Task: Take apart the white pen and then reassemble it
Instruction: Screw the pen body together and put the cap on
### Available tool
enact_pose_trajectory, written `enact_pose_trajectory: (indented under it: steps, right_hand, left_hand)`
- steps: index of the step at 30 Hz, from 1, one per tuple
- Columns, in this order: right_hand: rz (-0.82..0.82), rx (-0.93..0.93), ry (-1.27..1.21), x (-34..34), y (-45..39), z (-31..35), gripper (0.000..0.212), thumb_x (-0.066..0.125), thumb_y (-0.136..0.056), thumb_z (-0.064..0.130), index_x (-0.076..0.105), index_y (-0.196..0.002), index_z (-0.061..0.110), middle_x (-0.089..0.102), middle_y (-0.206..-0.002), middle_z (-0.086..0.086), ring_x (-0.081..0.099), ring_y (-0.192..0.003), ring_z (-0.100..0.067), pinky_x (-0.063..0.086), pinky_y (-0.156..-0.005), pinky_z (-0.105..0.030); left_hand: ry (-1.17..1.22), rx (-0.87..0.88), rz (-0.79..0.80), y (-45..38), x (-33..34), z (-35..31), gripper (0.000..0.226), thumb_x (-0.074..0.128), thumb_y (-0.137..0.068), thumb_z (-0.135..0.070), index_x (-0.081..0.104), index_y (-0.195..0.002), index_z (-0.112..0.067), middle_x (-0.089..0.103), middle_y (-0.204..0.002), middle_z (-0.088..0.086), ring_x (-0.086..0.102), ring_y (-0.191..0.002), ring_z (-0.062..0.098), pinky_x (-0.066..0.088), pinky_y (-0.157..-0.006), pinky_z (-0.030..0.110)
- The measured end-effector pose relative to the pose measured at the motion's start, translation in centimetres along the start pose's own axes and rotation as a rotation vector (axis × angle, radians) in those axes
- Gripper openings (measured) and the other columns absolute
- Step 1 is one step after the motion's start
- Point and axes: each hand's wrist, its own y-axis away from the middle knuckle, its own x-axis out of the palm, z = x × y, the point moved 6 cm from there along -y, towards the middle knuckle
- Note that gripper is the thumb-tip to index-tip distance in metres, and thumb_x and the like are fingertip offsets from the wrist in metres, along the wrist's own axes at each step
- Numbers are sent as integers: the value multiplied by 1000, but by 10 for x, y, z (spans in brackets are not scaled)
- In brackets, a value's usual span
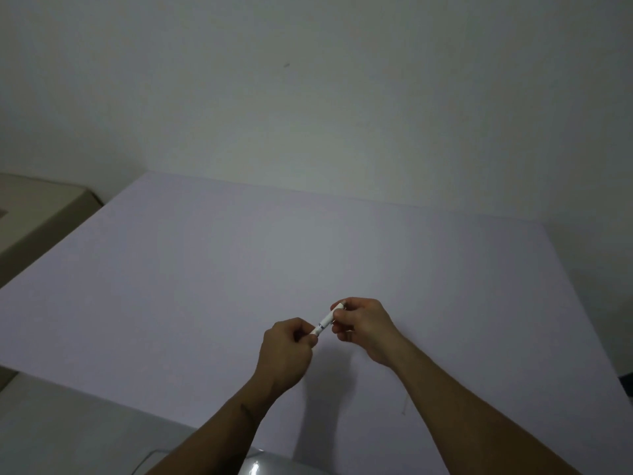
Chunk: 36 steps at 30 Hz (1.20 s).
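Note:
The white pen (327, 319) is held slantwise above the table, its upper end to the right and its lower end to the left. A dark ring shows near its middle. My left hand (286, 351) grips the lower end with closed fingers, hiding the tip. My right hand (364, 325) pinches the upper end between thumb and fingers. The two halves look joined; I cannot tell whether they are loosened.
A large pale lilac sheet (239, 269) covers the table under my hands. A beige surface (37, 214) lies off the left edge. A shiny grey object (263, 466) sits at the near edge between my forearms. A plain wall rises behind.

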Motion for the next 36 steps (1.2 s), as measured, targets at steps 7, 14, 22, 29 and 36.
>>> enact_pose_trajectory:
  steps: [7,14,22,29,36]
  right_hand:
    - [11,-47,151,6,2,6,12,62,-87,3,73,-87,7,70,-78,-12,67,-65,-19,56,-63,-28]
    - [-46,38,57,2,6,-16,13,61,-88,7,73,-93,8,69,-80,-11,66,-67,-18,56,-61,-27]
    - [-152,-22,234,9,11,-18,22,63,-84,7,64,-102,20,72,-89,-8,66,-70,-16,55,-62,-28]
    - [-122,-39,376,7,10,-16,17,63,-86,11,70,-101,13,74,-91,-8,67,-74,-16,54,-72,-31]
    - [-200,-18,416,1,-3,-14,6,70,-81,16,72,-87,16,74,-84,-1,69,-77,-17,56,-72,-32]
  left_hand:
    - [20,-21,17,5,1,0,13,63,-87,-7,71,-80,-14,68,-72,7,61,-65,19,49,-57,24]
    - [-53,-63,213,5,9,13,8,64,-87,-20,69,-82,-20,65,-70,-1,56,-60,11,44,-55,20]
    - [-26,-53,69,3,23,13,3,71,-83,-19,68,-84,-19,67,-76,1,63,-68,16,51,-59,21]
    - [-82,-20,68,-7,36,23,10,72,-83,-19,66,-90,-22,66,-75,-5,64,-66,11,48,-59,17]
    - [-82,8,55,-23,48,34,19,77,-78,-23,60,-70,-28,65,-68,-9,61,-63,11,47,-59,19]
